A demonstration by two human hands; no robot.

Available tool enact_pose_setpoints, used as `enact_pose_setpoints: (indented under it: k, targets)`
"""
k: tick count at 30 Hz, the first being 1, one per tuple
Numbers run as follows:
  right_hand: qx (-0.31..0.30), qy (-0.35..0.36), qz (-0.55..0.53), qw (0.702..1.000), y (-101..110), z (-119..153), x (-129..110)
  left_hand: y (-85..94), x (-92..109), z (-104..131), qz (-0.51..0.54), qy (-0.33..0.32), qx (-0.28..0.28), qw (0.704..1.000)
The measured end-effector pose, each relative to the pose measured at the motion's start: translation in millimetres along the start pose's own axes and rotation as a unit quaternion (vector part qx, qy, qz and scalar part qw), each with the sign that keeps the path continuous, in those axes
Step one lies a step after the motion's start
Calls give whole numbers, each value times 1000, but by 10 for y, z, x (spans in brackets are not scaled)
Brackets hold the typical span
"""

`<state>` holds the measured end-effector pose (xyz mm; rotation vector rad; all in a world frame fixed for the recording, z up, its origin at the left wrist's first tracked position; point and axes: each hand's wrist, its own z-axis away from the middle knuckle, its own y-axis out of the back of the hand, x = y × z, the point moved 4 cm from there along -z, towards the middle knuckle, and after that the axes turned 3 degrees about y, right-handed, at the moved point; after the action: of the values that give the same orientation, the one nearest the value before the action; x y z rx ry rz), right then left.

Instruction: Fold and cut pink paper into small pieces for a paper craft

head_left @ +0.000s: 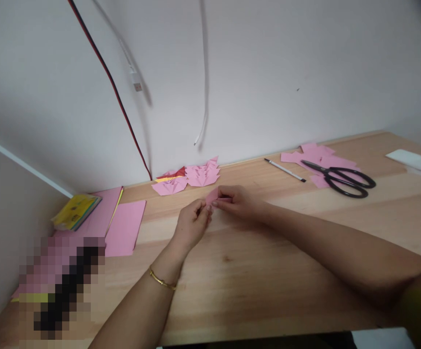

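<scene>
A small folded piece of pink paper [212,196] is held between both hands above the middle of the wooden table [268,291]. My left hand [193,222] pinches its lower left end, with the fingers closed. From the right, my right hand [235,202] grips the paper between thumb and fingers; part of the paper is hidden by them. Just behind the hands, folded pink paper pieces [202,174] stand near the wall, and one at their left has a red and yellow part [172,175].
Black-handled scissors [341,178] lie on pink paper scraps [317,155] at the right, beside a pen [285,169]. Pink sheets [126,228] and a yellow packet [75,211] are at the left. Cables [114,87] hang along the wall. A white object [416,161] lies far right.
</scene>
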<state>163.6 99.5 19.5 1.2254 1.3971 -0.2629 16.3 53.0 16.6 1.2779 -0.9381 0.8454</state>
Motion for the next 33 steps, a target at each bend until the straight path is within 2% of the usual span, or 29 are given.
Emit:
enact_pose_setpoints:
  k: [12, 21, 28, 33]
  targets:
    - [6, -51, -13, 999, 31, -22, 29, 29, -81, -16, 17, 27, 24, 999]
    - [4, -50, -37, 998, 47, -44, 43, 21, 6, -5, 44, 23, -6, 999]
    - [-22, -74, -101, 992, 62, -23, 9, 60, -41, -8, 66, 31, 34, 997]
    - [-67, -47, -57, 995, 62, 3, -24, 106, -34, 1, 52, 23, 59, 997]
